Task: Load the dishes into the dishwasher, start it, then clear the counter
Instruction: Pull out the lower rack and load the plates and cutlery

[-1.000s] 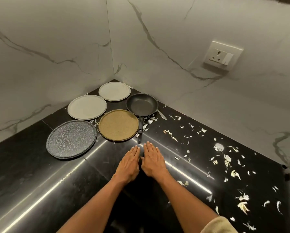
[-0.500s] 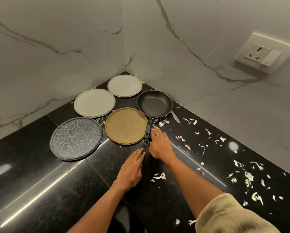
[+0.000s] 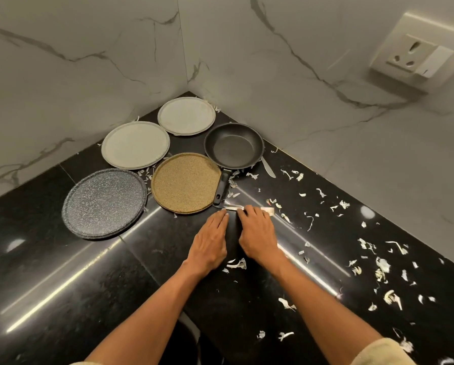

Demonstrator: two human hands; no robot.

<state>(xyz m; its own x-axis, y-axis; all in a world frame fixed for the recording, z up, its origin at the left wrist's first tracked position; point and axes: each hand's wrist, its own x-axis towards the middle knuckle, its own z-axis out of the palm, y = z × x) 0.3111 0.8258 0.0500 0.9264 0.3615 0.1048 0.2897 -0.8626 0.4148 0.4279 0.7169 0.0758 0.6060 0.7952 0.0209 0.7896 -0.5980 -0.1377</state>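
On the counter [image 3: 62,299], corner: four plates, frying pan [image 3: 233,146].
Hands: left hand [image 3: 210,243] and right hand [image 3: 258,239] flat, holding nothing.
Risk: knife [image 3: 268,168] half-hidden beside pan; careless lifting may nick fingers.

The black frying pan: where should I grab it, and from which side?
Grip the frying pan by its handle, which points toward you beside the gold plate. Come in from the near side with the right hand, probably wrapping the handle's free end.
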